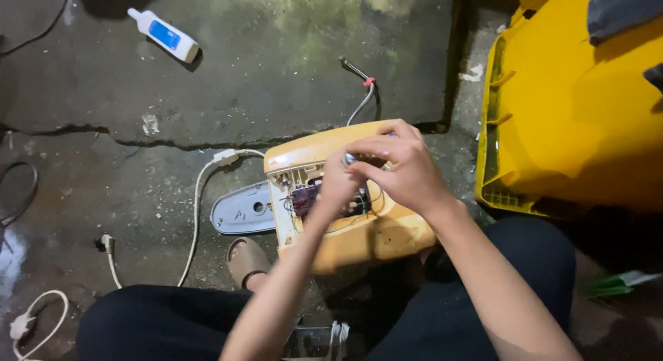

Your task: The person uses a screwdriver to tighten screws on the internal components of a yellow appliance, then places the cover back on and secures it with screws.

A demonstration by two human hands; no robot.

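We see the right hand (404, 169) pinching a small part we cannot make out above the opened yellow plastic appliance casing (345, 223); the left hand (337, 185) presses fingers into its exposed wiring, grip unclear; the casing rests by our knees, its long axis running left to right; a grey oval cover plate (242, 209) lies just left; a white power cord (197, 216) trails across the cracked concrete floor (276, 78).

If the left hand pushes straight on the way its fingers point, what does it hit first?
Probably the right hand: the left hand points up and right, and its fingers already meet the right fingers over the open yellow appliance. Depth is unclear.
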